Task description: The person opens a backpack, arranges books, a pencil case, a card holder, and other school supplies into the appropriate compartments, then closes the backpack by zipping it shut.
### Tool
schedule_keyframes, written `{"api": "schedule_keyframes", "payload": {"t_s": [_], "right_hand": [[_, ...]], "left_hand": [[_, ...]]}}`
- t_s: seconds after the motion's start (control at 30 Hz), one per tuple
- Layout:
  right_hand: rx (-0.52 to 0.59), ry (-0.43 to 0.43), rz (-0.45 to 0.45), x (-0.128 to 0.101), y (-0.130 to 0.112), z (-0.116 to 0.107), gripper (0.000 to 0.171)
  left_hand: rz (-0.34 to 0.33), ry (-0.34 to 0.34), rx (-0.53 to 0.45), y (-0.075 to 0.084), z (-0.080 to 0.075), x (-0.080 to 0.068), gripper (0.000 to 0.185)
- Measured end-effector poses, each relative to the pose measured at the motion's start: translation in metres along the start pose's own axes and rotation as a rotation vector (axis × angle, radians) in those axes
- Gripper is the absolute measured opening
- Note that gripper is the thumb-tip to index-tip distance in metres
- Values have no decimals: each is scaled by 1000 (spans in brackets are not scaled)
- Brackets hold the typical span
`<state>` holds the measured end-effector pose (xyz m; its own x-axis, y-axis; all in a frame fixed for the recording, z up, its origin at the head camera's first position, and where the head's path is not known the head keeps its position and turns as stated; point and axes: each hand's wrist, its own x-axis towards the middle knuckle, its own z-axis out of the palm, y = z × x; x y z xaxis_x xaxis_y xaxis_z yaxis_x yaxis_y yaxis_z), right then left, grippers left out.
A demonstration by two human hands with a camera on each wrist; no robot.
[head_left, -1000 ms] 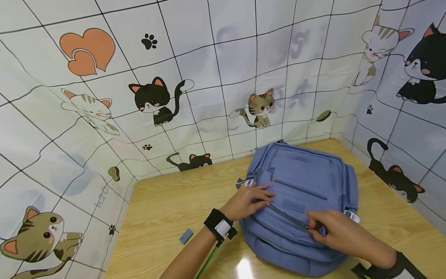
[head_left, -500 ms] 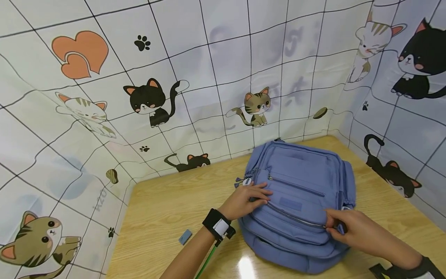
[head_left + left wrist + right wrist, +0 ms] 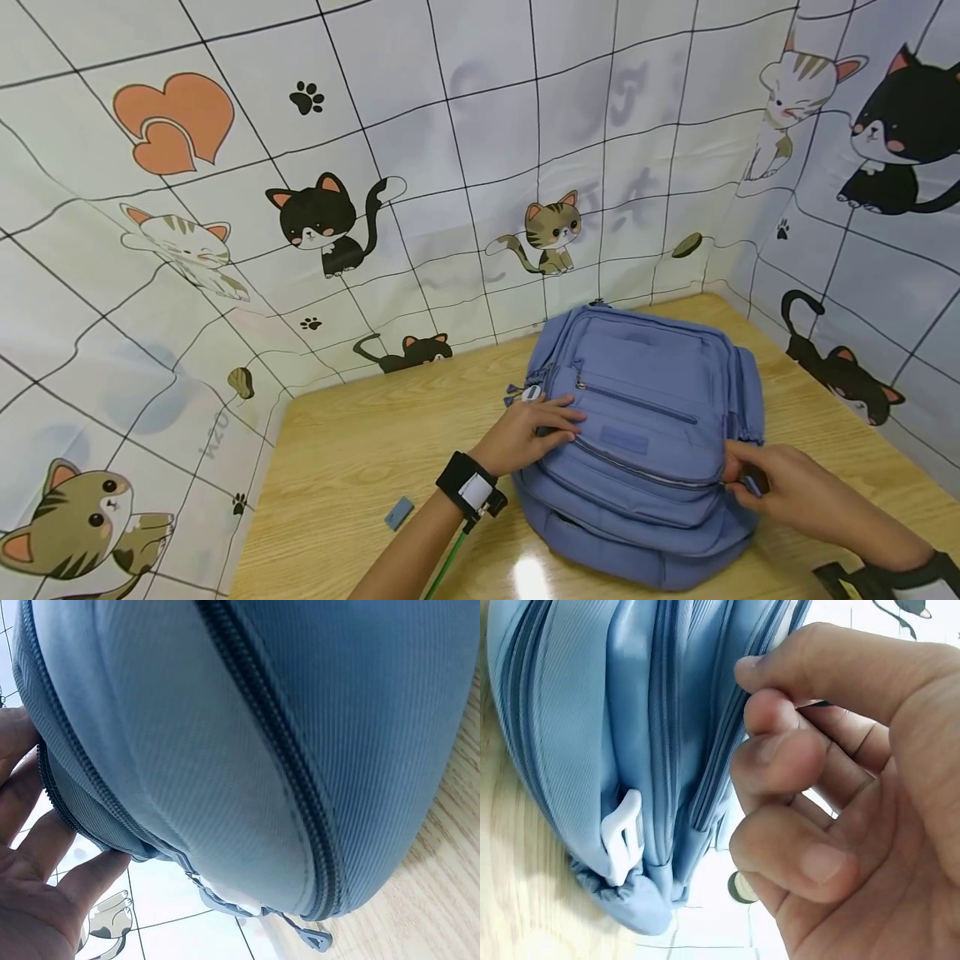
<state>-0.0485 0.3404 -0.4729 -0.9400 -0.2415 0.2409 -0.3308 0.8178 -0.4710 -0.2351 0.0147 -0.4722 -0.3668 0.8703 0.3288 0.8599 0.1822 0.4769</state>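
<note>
A blue backpack (image 3: 645,367) lies on the wooden table with its zipped front facing up. My left hand (image 3: 528,433) rests on its left side, fingers fairly straight along the upper edge of the front pocket zipper (image 3: 637,471). In the left wrist view the fingertips (image 3: 112,862) touch the fabric beside a zipper. At the right end of that zipper, my right hand (image 3: 780,483) pinches the zipper pull between thumb and curled index finger; the pull is mostly hidden by the fingers. The other fingers are curled in the right wrist view.
On the table (image 3: 337,450), left of the backpack, lies a small blue-grey rectangular block (image 3: 399,512). A cat-patterned wall covering (image 3: 450,208) rises behind and on both sides. A white buckle (image 3: 622,836) shows on the bag's side.
My right hand has slid the zipper pull rightward along the front pocket to the bag's right side. My left hand keeps its place on the bag.
</note>
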Motion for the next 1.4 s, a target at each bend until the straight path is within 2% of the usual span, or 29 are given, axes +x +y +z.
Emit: {"api": "schedule_keyframes", "payload": {"t_s": [0.2, 0.37, 0.63, 1.03, 1.33, 1.4], "right_hand": [[-73, 38, 85, 2, 13, -1, 39], [-129, 70, 121, 7, 26, -3, 36], [-173, 51, 196, 18, 42, -6, 32], [-173, 35, 270, 26, 61, -8, 23], [-192, -9, 310, 30, 62, -12, 19], [-216, -31, 297, 29, 58, -15, 24]], "left_hand": [[12, 8, -3, 0, -1, 0, 19], [26, 7, -6, 1, -1, 0, 21], [20, 12, 8, -1, -2, -2, 22], [30, 4, -11, -4, 3, -2, 23], [37, -2, -7, -1, -2, -1, 21], [35, -10, 3, 0, -6, 1, 19]]}}
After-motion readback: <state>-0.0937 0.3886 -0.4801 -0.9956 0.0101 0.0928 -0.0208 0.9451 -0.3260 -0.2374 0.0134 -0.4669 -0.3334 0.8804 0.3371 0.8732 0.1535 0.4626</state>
